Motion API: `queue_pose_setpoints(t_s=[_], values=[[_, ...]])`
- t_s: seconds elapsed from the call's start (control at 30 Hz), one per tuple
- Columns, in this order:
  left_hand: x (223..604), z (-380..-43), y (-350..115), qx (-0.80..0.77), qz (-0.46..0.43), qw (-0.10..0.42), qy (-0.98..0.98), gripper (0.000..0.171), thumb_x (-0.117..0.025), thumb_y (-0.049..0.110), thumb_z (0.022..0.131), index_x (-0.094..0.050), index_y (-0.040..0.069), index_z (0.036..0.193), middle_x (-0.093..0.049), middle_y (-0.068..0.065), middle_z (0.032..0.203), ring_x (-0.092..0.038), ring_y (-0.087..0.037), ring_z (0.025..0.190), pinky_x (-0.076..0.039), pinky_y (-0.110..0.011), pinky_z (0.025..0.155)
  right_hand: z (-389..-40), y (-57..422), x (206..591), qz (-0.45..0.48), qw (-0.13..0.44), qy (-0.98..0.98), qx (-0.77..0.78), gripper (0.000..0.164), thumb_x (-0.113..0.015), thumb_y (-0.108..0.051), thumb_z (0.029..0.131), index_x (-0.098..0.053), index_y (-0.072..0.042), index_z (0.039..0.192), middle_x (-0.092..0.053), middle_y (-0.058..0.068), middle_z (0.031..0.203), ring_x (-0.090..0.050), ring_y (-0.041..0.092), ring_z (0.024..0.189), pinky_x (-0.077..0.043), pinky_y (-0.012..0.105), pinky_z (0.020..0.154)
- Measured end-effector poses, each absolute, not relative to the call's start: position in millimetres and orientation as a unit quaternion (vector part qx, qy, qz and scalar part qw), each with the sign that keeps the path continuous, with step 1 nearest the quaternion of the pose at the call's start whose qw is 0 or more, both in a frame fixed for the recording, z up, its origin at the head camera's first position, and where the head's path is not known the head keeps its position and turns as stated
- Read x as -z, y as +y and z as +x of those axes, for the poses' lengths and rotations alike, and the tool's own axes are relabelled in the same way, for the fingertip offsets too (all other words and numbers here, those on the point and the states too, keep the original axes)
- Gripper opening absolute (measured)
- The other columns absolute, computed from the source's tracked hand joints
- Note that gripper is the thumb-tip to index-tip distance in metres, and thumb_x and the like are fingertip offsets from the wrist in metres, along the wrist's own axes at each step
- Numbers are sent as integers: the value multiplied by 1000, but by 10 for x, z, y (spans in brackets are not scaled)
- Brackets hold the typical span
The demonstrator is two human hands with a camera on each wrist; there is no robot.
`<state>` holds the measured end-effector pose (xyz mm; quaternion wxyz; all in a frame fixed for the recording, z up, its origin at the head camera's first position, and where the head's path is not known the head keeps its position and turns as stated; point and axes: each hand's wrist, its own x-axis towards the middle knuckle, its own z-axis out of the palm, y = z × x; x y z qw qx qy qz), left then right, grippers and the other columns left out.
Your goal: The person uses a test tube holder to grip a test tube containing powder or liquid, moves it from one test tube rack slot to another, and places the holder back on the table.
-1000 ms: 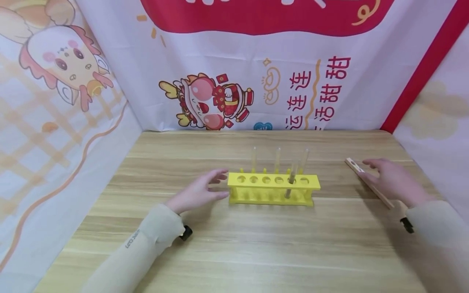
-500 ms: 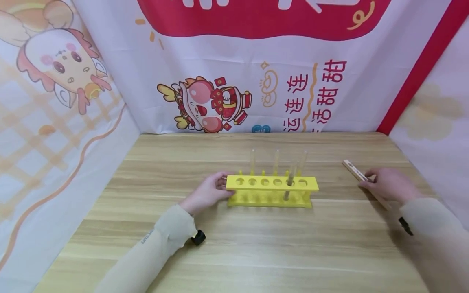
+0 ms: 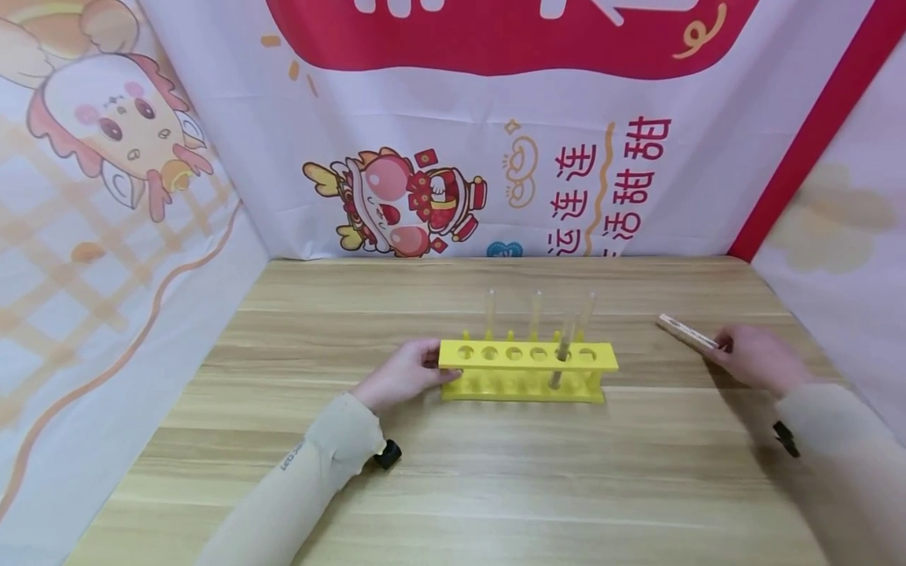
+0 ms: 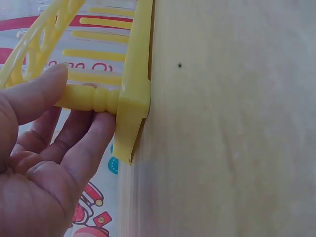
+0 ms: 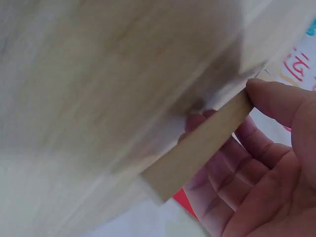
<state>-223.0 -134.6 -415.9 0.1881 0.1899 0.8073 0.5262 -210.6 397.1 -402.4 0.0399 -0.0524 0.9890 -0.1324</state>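
Observation:
A yellow test tube rack point(image 3: 527, 364) stands mid-table in the head view. My left hand point(image 3: 403, 373) grips its left end, thumb and fingers around the yellow end post point(image 4: 81, 98) in the left wrist view. One test tube point(image 3: 566, 336) with dark contents leans in a hole near the rack's right end. My right hand point(image 3: 763, 358) pinches a wooden test tube clamp point(image 5: 202, 145) between thumb and fingers. In the head view the clamp's far end point(image 3: 685, 333) points back and left, and the hand hides the other end.
Three clear test tubes point(image 3: 536, 313) stand upside down on the pegs along the rack's back. Printed cloth walls point(image 3: 269, 141) border the wooden table point(image 3: 453, 479) at the back and both sides.
My left hand has moved right from beside the rack and taken hold of its end post. My right hand has closed on the wooden clamp, whose angle has turned flatter.

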Motion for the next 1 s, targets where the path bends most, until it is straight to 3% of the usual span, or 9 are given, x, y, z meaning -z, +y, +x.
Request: queue_pose_setpoints(t_s=[0.17, 0.3, 0.4, 0.63, 1.0], values=[[4150, -2223, -1349, -515, 186, 192, 814, 30, -73, 14, 92, -66, 13, 122, -68, 1, 116, -62, -15, 107, -50, -34, 91, -2011, 3906, 3887, -55, 22, 982, 181, 28, -55, -21, 101, -53, 7, 103, -60, 7, 75, -52, 21, 62, -42, 36, 54], [4131, -2230, -1339, -504, 186, 192, 821, 30, -72, 17, 93, -66, 17, 122, -68, 4, 117, -61, -14, 108, -49, -36, 94, -1911, 3820, 3768, -71, -40, 976, 203, 28, -50, -21, 105, -46, 6, 109, -51, 4, 66, -44, 19, 53, -37, 34, 48], [4130, -2233, -1334, -501, 189, 191, 823, 28, -72, 17, 93, -67, 17, 121, -68, 4, 116, -61, -15, 107, -49, -37, 94, -1851, 3749, 3675, -83, -90, 974, 191, 26, -51, -21, 105, -49, 5, 112, -50, 2, 65, -43, 18, 53, -36, 34, 49], [4126, -2219, -1340, -492, 180, 194, 829, 20, -72, 19, 92, -71, 18, 113, -70, 6, 111, -62, -15, 102, -49, -37, 92, -1703, 3483, 3406, -123, -121, 974, 146, 20, -54, -19, 104, -53, -9, 87, -39, 0, 63, -36, 17, 56, -31, 34, 55], [4115, -2189, -1321, -481, 179, 177, 840, 17, -72, 18, 92, -73, 16, 109, -71, 4, 109, -61, -15, 97, -48, -37, 90, -1438, 2901, 3101, -171, -221, 956, 88, 12, -70, -11, 90, -58, -13, 86, -38, -7, 57, -37, 15, 51, -29, 34, 49]])
